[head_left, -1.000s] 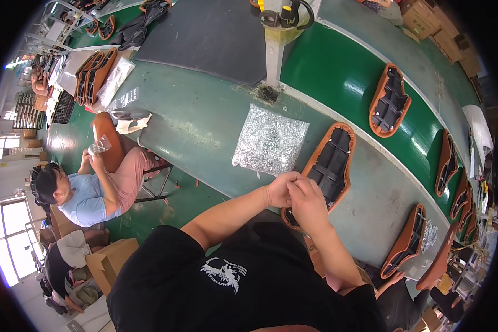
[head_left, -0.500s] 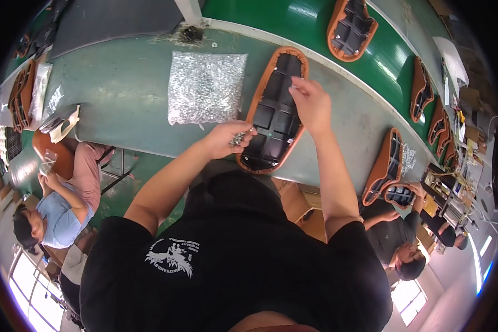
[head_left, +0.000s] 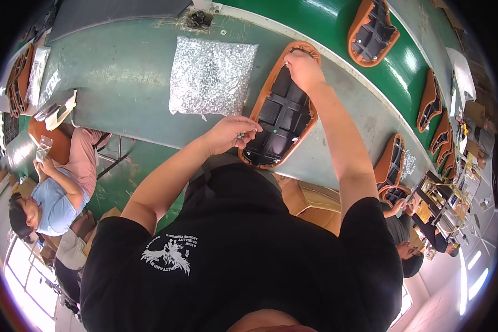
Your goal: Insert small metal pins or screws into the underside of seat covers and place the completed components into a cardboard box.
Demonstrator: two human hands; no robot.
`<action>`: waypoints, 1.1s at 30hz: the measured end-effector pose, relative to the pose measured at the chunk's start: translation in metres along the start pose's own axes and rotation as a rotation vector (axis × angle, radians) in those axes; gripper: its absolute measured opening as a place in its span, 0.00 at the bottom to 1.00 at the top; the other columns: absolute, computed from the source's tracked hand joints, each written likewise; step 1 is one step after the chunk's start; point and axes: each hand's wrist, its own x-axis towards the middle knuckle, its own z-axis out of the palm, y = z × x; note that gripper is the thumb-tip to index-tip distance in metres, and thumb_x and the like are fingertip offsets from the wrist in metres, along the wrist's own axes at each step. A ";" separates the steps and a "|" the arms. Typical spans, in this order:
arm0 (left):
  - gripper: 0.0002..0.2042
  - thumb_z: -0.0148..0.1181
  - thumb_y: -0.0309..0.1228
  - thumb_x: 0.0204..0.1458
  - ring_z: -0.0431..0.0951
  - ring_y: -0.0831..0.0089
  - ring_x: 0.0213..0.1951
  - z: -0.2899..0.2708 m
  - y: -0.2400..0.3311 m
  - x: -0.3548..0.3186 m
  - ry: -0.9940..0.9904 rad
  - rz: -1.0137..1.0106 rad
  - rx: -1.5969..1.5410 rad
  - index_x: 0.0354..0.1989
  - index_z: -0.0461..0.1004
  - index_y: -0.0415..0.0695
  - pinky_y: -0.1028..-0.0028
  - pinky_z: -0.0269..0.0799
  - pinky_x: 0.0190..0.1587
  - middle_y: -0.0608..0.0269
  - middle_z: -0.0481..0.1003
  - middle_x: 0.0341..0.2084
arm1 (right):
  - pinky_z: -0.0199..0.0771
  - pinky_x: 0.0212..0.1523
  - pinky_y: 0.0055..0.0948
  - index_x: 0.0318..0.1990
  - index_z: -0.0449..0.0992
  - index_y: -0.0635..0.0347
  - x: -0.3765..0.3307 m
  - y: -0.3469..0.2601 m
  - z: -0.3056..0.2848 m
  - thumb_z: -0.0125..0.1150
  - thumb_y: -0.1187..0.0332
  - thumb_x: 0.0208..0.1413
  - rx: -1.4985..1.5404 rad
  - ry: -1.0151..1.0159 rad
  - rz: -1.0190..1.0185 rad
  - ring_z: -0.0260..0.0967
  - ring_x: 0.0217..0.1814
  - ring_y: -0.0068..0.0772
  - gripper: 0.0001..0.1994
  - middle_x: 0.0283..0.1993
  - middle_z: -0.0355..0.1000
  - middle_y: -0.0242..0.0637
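A long brown padded panel [head_left: 282, 113] with a black ribbed plastic back lies back-up on the bench in front of me. My left hand [head_left: 227, 135] is curled around several small metal fasteners [head_left: 240, 136] beside the panel's left edge, thumb and forefinger pinched together over the near part. At the panel's far end, the fingers of my right hand [head_left: 304, 69] are pinched and bent down to the black back; whatever they hold is hidden. A clear bag [head_left: 211, 77] full of small shiny metal pieces lies left of the panel.
The bench [head_left: 116, 83] is grey-green. More brown panels [head_left: 373, 33] lie on the green surface beyond its pale edging and at the right. An open cardboard box [head_left: 310, 202] stands below the near edge. One person [head_left: 61, 205] sits at left; others work at right.
My right hand has moved away from me to the panel's far end. My left hand stays by the left edge, still with the fasteners. The whole view has shifted slightly.
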 end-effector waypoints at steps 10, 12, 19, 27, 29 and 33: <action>0.15 0.52 0.34 0.66 0.71 0.75 0.27 0.001 -0.004 0.001 -0.008 -0.092 -0.089 0.46 0.78 0.34 0.76 0.68 0.29 0.63 0.74 0.29 | 0.79 0.53 0.42 0.42 0.79 0.62 0.008 -0.006 -0.001 0.55 0.69 0.63 -0.183 -0.175 0.078 0.78 0.50 0.47 0.08 0.48 0.77 0.46; 0.14 0.53 0.33 0.65 0.70 0.75 0.27 0.005 -0.002 0.003 -0.013 -0.088 -0.052 0.45 0.78 0.34 0.77 0.67 0.29 0.63 0.74 0.30 | 0.80 0.50 0.42 0.43 0.79 0.63 0.007 -0.002 0.001 0.53 0.62 0.67 -0.251 -0.153 0.090 0.79 0.49 0.46 0.13 0.48 0.78 0.48; 0.10 0.56 0.27 0.63 0.70 0.76 0.27 0.006 -0.004 0.004 -0.012 -0.072 -0.029 0.46 0.79 0.35 0.77 0.67 0.29 0.63 0.75 0.30 | 0.81 0.43 0.47 0.36 0.80 0.64 0.012 -0.015 0.004 0.46 0.54 0.70 -0.347 -0.149 0.125 0.80 0.40 0.50 0.23 0.39 0.80 0.46; 0.10 0.56 0.28 0.64 0.72 0.77 0.28 0.005 -0.006 0.007 -0.026 -0.059 -0.017 0.46 0.79 0.35 0.77 0.68 0.29 0.63 0.75 0.31 | 0.82 0.44 0.43 0.44 0.81 0.63 0.014 -0.014 0.019 0.48 0.65 0.66 -0.414 -0.111 0.198 0.79 0.48 0.46 0.15 0.47 0.79 0.46; 0.10 0.56 0.28 0.64 0.72 0.77 0.28 0.004 -0.006 0.006 -0.025 -0.051 -0.019 0.46 0.79 0.36 0.77 0.69 0.29 0.63 0.76 0.31 | 0.82 0.45 0.42 0.46 0.80 0.64 0.014 -0.019 0.018 0.50 0.66 0.64 -0.435 -0.104 0.140 0.78 0.50 0.46 0.14 0.49 0.78 0.46; 0.09 0.55 0.27 0.64 0.72 0.78 0.28 0.001 -0.009 0.006 -0.002 -0.066 0.001 0.47 0.78 0.36 0.78 0.69 0.29 0.63 0.76 0.32 | 0.82 0.46 0.42 0.48 0.80 0.65 0.015 -0.014 0.013 0.52 0.68 0.62 -0.444 -0.071 -0.028 0.76 0.54 0.46 0.14 0.51 0.76 0.47</action>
